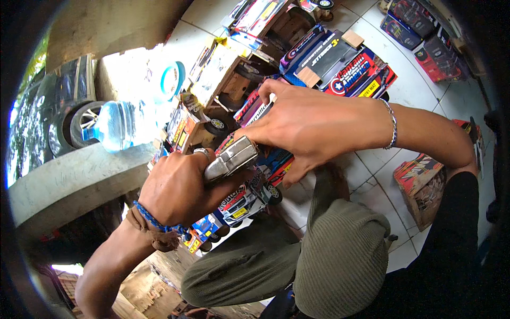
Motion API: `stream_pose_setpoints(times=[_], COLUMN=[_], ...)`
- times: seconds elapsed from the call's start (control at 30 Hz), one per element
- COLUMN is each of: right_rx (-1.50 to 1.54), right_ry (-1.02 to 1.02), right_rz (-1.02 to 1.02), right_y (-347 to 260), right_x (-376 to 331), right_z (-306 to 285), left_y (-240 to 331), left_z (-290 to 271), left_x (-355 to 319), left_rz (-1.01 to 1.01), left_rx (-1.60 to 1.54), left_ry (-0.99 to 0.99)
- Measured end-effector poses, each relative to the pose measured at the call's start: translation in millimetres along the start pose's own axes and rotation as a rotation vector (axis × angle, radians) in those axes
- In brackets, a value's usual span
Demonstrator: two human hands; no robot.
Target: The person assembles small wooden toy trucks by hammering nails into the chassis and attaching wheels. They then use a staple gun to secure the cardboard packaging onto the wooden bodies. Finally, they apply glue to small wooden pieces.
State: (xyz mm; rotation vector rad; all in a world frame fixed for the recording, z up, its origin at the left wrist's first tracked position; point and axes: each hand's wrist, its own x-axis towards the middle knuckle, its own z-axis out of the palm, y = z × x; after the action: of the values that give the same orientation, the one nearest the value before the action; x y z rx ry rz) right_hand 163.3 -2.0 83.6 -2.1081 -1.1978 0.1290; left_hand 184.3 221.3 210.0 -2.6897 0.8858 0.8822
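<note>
The left hand [172, 186] grasps a silver metal tool [232, 159] above colourful toy trucks [240, 204]; the right hand [324, 119] spreads across them, whether gripping one I can't tell.

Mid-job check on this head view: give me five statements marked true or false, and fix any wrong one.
1. The left hand holds a silver metal tool. True.
2. The right hand grips the water bottle. False: it is over by the toy trucks, and the bottle is away at the picture's left.
3. Pale wood blocks sit on the dark-topped truck. True.
4. A blue cord circles the right wrist. False: that wrist wears a silver chain bracelet; the blue cord is on the left wrist.
5. The trousers are olive green. True.
</note>
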Motion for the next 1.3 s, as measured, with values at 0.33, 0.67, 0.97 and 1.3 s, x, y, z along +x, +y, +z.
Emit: stream_pose_setpoints(times=[0.33,0.67,0.97,1.3], right_rx=[-0.193,-0.391,-0.170,-0.165], right_ry=[0.054,0.175,0.265,0.332], right_rz=[-0.018,0.381,0.381,0.385], right_y=[-5,14,30,31], right_x=[-9,-127,-140,-143], right_z=[-17,-93,-75,-69], left_y=[4,55,97,106], left_z=[-40,-76,-82,-76], left_x=[-28,18,86,98], left_rz=[0.105,0.187,0.198,0.210], left_rx=[0.067,-0.107,-0.157,-0.182], left_ry=[-0.013,0.049,-0.082,-0.080])
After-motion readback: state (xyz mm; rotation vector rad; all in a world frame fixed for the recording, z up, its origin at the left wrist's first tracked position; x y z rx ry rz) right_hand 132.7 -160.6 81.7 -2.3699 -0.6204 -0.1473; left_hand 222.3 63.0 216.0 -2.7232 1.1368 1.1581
